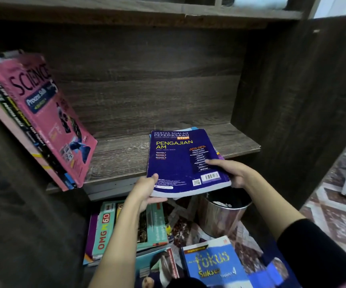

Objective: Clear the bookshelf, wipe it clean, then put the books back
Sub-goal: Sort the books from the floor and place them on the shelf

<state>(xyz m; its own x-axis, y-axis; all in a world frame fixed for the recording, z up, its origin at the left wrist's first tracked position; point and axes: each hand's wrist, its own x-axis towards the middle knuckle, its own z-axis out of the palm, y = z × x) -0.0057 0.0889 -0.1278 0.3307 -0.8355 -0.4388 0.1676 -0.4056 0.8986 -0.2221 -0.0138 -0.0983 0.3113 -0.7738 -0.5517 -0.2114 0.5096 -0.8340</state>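
Two hands is the right call: left hand (145, 189) and right hand (232, 173) each have fingers (159, 199) clamped on the blue book (178, 161) and the few under it, half off the shelf's (118, 161) front edge near its right end, so I'd keep it level.

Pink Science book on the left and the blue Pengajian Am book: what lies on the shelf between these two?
Nothing. In the head view, the shelf board between the pink Science book and the blue Pengajian Am book shows only bare wood.
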